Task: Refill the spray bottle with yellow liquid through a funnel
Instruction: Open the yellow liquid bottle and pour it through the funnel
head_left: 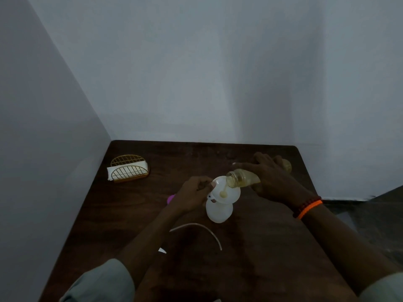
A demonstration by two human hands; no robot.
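Observation:
A white translucent spray bottle [218, 212] stands upright on the dark wooden table [261, 247] with its top off. A white funnel [229, 194] sits in its neck. My left hand [193, 194] grips the funnel's left rim. My right hand [272, 177] holds a clear bottle of yellow liquid [241, 178] tipped over, mouth down over the funnel. A thin stream of yellow liquid runs into the funnel and pools at its centre [223, 194].
A curved white dip tube [202, 228] lies on the table in front of the bottle. A purple piece [170, 198] shows behind my left wrist. A gold wire napkin holder [129, 168] stands at the back left. Walls close off the left and back.

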